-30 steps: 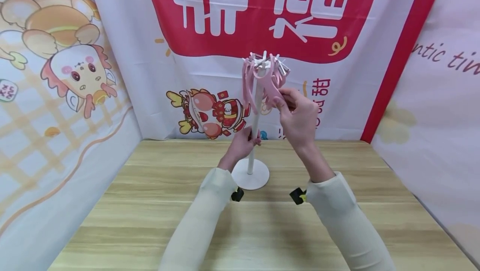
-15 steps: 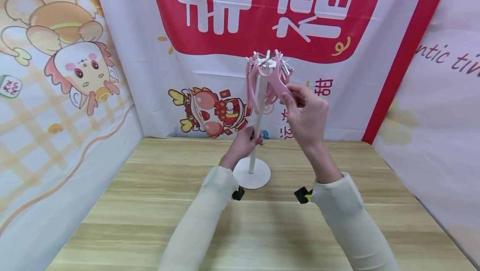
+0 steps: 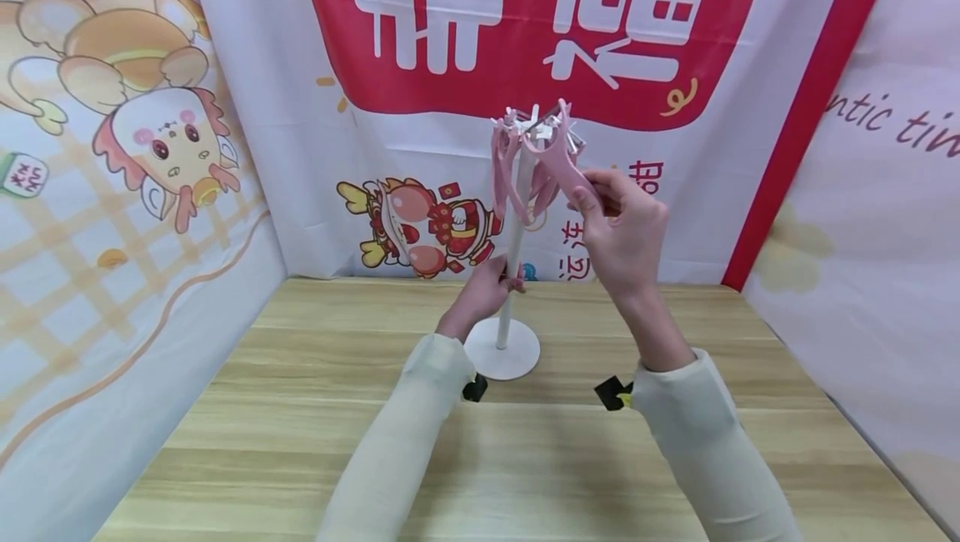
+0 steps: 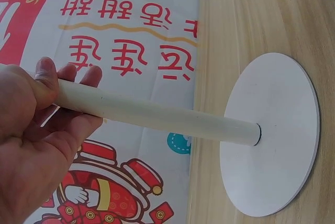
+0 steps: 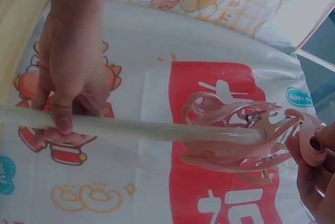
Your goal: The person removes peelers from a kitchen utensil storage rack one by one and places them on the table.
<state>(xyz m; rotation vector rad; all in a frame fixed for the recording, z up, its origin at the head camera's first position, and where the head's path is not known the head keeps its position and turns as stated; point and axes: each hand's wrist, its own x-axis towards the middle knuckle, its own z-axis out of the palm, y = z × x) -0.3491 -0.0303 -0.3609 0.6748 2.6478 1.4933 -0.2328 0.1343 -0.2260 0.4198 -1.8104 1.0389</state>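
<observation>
A white stand (image 3: 513, 250) with a round base (image 3: 501, 350) rises from the wooden table, and my left hand (image 3: 487, 285) grips its pole (image 4: 157, 115) at mid height. Several pink hangers (image 3: 525, 179) dangle from the hooks at the top (image 3: 534, 121). My right hand (image 3: 618, 229) pinches the lower end of one pink hanger (image 3: 564, 167) and holds it tilted out to the right, its top still at the hooks. The right wrist view shows the pink hangers (image 5: 235, 135) bunched at the pole's end and my fingers (image 5: 316, 150) on one.
Printed cloth banners wall in the table on the left, back and right. The wooden tabletop (image 3: 525, 459) stretches toward me in front of the stand. Cream sleeves cover both forearms.
My right hand has moved right and slightly down, drawing the pinched pink hanger out from the bunch. The left hand has kept its grip on the pole.
</observation>
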